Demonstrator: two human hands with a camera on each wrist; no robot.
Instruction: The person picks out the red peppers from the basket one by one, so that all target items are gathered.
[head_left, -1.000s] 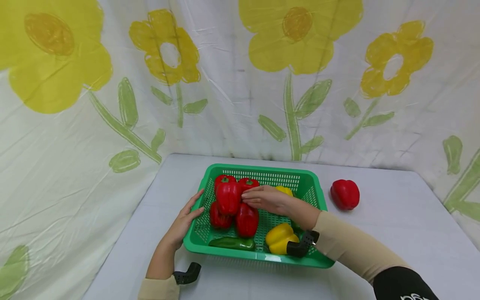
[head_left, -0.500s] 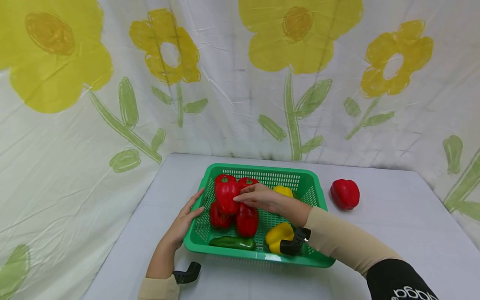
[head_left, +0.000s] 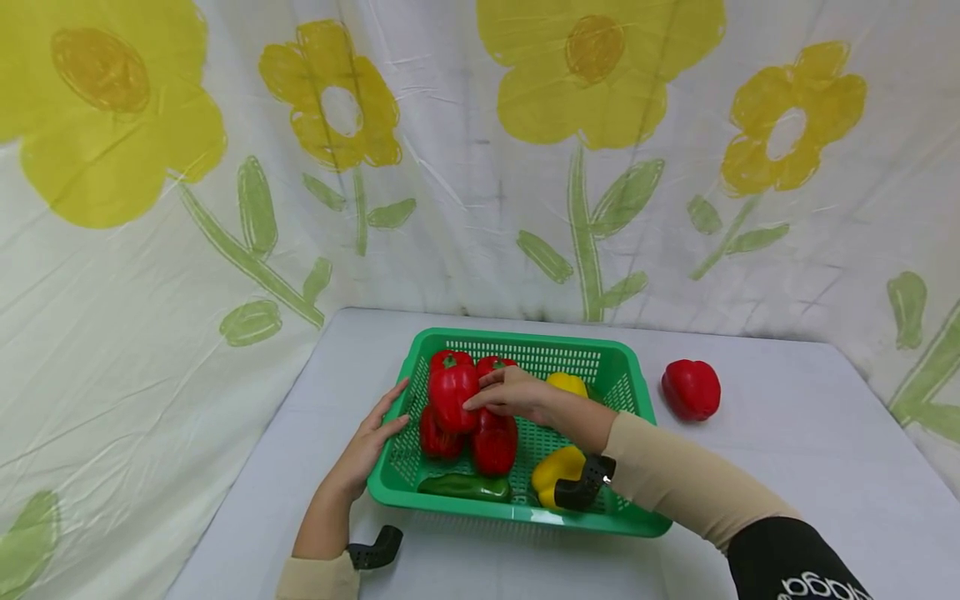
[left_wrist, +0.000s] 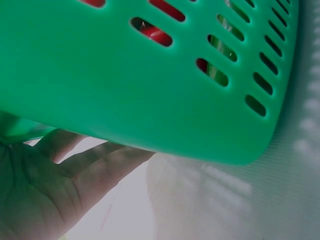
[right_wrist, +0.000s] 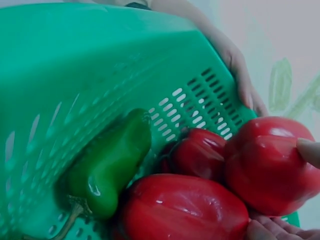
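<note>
In the head view my right hand [head_left: 517,393] reaches over the green basket [head_left: 525,335] and holds a red bell pepper [head_left: 452,398] by its right side. The right wrist view shows my thumb [right_wrist: 311,152] on one side of this pepper and fingers [right_wrist: 267,230] beneath it. The pepper tops a heap of several red bell peppers, one of them a lower pepper [head_left: 494,443]. My left hand [head_left: 365,447] rests on the basket's left rim, fingers spread and reaching over the edge. From the left wrist, those fingertips are hidden behind the rim.
A long green pepper [head_left: 467,486] lies along the basket's near side. On the right inside are a yellow bell pepper [head_left: 555,475], partly covered by the wrist camera, and another yellow pepper [head_left: 567,382]. One red bell pepper [head_left: 691,390] lies on the white table [head_left: 772,433].
My right hand has shifted slightly left and its thumb has come round the front of the top red bell pepper, which has tilted a little. The left hand has stayed on the rim.
</note>
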